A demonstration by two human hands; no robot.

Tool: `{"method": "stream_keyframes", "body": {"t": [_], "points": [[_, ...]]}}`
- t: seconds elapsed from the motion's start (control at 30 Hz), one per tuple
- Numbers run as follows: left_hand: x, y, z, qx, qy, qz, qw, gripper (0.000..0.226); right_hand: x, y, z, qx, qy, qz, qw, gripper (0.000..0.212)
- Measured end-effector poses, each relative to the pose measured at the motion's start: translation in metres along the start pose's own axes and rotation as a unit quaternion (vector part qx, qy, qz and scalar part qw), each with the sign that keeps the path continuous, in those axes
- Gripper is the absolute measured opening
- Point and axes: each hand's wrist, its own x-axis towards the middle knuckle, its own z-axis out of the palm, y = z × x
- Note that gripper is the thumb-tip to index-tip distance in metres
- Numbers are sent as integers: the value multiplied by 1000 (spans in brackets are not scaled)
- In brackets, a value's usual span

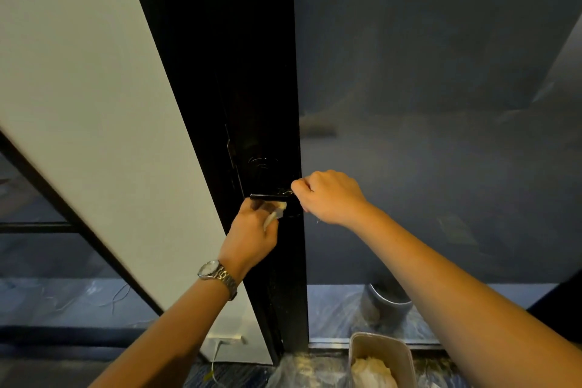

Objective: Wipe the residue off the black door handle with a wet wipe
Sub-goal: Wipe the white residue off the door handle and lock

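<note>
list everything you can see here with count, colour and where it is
door handle: 1, black, on the black door frame, centre
wet wipe: 1, whitish, just under the handle, in the left hand
door frame: 1, black, upright through the centre
wall panel: 1, white, left of the frame
glass panel: 1, dark blue-grey, right of the frame
bin: 1, beige, on the floor bottom centre, crumpled white material inside
wristwatch: 1, silver, left wrist
left hand: 1, below the handle, holding the wipe
right hand: 1, closed at the handle's right end
</note>
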Motion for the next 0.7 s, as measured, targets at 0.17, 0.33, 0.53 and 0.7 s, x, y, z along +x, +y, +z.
{"method": "stream_keyframes", "body": {"t": [0.17, 0.33, 0.53, 0.7], "points": [[4, 3, -2, -20, 42, -58, 997, 23, 1, 2, 2, 11, 0, -10, 1000, 41], [-8, 7, -1, 17, -15, -1, 1000, 32, 2, 3, 3, 1, 7, -15, 1000, 48], [2, 11, 3, 67, -37, 58, 995, 31, 3, 4, 4, 1, 9, -13, 1000, 51], [9, 7, -8, 42, 5, -15, 999, 28, 2, 4, 3, -1, 3, -19, 1000, 49]]}}
